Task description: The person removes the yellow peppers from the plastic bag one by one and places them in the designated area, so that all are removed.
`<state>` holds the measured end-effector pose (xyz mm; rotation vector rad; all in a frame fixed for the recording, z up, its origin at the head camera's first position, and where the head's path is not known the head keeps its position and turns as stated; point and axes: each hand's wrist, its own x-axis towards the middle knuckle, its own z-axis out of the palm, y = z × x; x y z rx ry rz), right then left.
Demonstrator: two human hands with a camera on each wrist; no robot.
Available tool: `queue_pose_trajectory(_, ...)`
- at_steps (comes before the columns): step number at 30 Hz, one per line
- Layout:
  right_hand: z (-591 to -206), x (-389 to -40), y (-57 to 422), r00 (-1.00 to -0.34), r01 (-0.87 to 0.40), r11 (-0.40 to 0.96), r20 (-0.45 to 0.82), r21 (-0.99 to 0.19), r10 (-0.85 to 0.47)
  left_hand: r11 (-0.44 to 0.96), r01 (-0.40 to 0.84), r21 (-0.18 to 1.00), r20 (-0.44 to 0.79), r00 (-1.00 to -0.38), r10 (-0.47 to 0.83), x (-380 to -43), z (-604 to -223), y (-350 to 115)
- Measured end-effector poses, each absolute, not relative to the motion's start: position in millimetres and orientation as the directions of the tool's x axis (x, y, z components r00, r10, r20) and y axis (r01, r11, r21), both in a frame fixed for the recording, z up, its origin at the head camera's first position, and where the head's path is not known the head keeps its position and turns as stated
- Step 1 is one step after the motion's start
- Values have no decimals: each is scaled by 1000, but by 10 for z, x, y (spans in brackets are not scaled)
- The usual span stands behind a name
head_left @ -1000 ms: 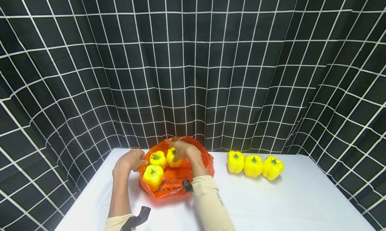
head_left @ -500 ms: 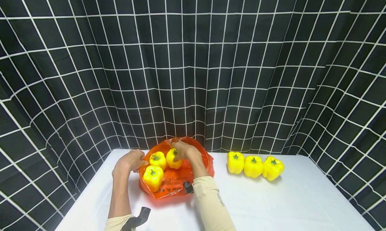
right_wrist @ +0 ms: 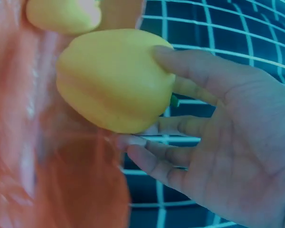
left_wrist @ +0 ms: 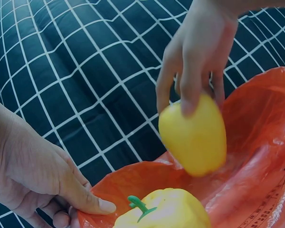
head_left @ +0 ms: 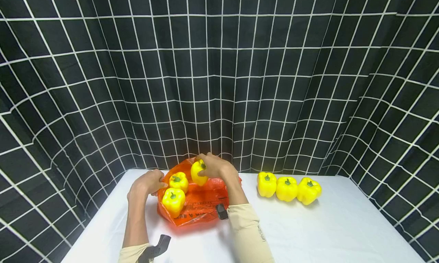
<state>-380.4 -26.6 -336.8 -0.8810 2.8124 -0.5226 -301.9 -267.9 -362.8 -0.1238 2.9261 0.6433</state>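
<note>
In the head view my right hand point(head_left: 217, 167) grips a yellow bell pepper point(head_left: 197, 173) by its stem end, at the far side of an orange-red plastic bag point(head_left: 205, 198). The right wrist view has thumb and fingers on either side of this bell pepper point(right_wrist: 114, 78), its green stem toward the palm. My left hand point(head_left: 146, 183) pinches the bag's left rim; its thumb lies over the plastic in the left wrist view. Two more yellow bell peppers, one behind point(head_left: 178, 181) and one in front point(head_left: 173, 202), sit in the bag's left part, stems up.
Three yellow bell peppers, the middle one point(head_left: 287, 188) touching its neighbours, stand in a row on the white table point(head_left: 329, 232), right of the bag. A black curtain with white grid lines point(head_left: 219, 84) rises behind the table and along both sides.
My right hand has lifted the bell pepper up from among the others in the bag and shifted slightly back and right. My left hand stays at the bag's rim.
</note>
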Motion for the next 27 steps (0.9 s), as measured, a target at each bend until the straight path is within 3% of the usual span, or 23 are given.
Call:
queue_pose_trajectory(6,-3150,-3609,16,-819,-525,746,3,-410,-574,915,-80,396,-150,-988,-22,-3010,-3617,-2677)
queue_pose_trajectory(11,-2996,-3429,357,-784,-579,695,57,-426,-618,916,-76,394,-152,-988,-17,-3016,-3617,-2677)
queue_pose_trajectory(16,-2908,-3252,780,-750,-607,668,33,-431,-660,910,-96,404,-169,-985,-29,-3014,-3627,-2663)
queue_pose_trajectory(27,-3002,-3052,1534,-822,-492,768,-73,-410,-565,901,-112,420,-186,-982,-36,-3037,-3614,-2658)
